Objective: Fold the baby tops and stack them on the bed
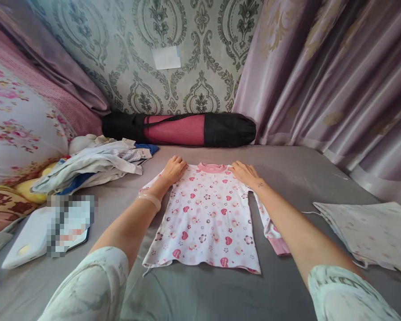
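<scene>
A small white long-sleeved shirt [205, 214] with pink hearts and a pink collar lies flat on the grey bed sheet [287, 169]. My left hand [174, 168] rests on its left shoulder, fingers curled down onto the cloth. On the right shoulder beside the collar my right hand [244, 172] presses flat with fingers stretched out. The shirt's right sleeve runs under my right forearm to a pink cuff [278, 244]; the left sleeve is hidden under my left arm.
A heap of white and blue clothes [96, 162] lies at the back left beside a floral pillow [16, 129]. A black and pink mat bag [178, 128] lies along the wall. A folded pale cloth [370, 232] sits right. White items [30, 236] lie left.
</scene>
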`<state>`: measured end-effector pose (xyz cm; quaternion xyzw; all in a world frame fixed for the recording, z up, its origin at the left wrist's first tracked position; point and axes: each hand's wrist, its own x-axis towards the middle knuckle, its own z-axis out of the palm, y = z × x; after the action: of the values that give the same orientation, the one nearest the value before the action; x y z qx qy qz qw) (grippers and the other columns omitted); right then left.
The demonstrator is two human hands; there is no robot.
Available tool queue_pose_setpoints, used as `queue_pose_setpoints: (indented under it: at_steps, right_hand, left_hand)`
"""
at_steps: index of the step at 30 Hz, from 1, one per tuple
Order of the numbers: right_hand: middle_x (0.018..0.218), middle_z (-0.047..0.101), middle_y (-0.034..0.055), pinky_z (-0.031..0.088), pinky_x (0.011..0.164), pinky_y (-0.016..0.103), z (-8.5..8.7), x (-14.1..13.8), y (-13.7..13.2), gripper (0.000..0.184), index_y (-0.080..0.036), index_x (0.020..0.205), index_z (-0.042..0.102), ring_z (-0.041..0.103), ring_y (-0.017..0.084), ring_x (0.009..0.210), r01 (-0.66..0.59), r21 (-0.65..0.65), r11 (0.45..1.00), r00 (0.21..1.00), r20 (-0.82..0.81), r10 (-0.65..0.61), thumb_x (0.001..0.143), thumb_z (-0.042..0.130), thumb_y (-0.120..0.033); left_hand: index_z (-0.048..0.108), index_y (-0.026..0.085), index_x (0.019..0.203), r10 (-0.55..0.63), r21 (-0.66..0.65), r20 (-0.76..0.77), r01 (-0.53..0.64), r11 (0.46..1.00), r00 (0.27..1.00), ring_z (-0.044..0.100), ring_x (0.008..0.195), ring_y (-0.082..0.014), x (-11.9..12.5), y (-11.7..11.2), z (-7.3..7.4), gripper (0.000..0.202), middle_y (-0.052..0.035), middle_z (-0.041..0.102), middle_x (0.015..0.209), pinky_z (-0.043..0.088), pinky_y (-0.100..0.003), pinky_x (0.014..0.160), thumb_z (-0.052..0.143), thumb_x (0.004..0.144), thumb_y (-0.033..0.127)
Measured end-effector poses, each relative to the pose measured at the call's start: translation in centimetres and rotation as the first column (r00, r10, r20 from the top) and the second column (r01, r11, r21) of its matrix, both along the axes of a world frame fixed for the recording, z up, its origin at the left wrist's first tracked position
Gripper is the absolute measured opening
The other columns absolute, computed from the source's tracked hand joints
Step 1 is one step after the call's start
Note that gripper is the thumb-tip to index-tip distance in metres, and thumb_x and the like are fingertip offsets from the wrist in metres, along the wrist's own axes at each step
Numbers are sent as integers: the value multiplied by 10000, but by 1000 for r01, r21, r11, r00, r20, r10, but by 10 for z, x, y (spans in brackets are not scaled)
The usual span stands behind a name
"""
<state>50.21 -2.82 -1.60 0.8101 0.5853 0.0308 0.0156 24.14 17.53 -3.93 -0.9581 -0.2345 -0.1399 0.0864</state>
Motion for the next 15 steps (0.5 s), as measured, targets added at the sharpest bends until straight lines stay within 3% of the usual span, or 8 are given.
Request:
queue_pose_setpoints:
  at_steps: [6, 10, 12, 15]
  right_hand:
    - [1208, 610, 129, 414, 876, 341, 0, 0, 3, 355, -190, 1149, 609, 599, 255, 1093, 68, 14, 998, 994, -86, -66, 1027, 352, -402]
    - [1247, 575, 175, 359, 977, 391, 2, -20, -2, 334, -149, 1215, 595, 517, 292, 1178, 93, 121, 988, 995, -31, -90, 1001, 360, -250]
    - [1273, 567, 189, 345, 1001, 405, 1, -36, -6, 386, -138, 1264, 576, 499, 300, 1195, 61, 151, 987, 997, -46, -54, 986, 313, -184]
    - [1406, 503, 191, 313, 1070, 409, -7, -60, -9, 461, -116, 1390, 488, 443, 303, 1289, -29, 152, 988, 992, -117, 47, 996, 284, -243]
  left_hand:
    - [660, 153, 1052, 157, -123, -113, -171, 978, 981, 532, 1042, -297, 12, -5, 6, 309, -162, 641, 1057, 395, -412, 883, 416, 963, 321]
    - [645, 163, 1072, 254, -108, -49, -258, 960, 966, 510, 1108, -326, 21, -30, 17, 241, -172, 620, 1137, 385, -442, 905, 476, 920, 246]
    - [642, 162, 1075, 187, -139, -21, -188, 972, 982, 517, 1106, -321, 26, -48, 19, 255, -167, 621, 1128, 388, -442, 912, 444, 939, 249]
    - [622, 172, 1139, -39, -224, -39, 30, 974, 998, 533, 1143, -291, 35, -73, 14, 307, -146, 617, 1200, 395, -419, 960, 391, 970, 282]
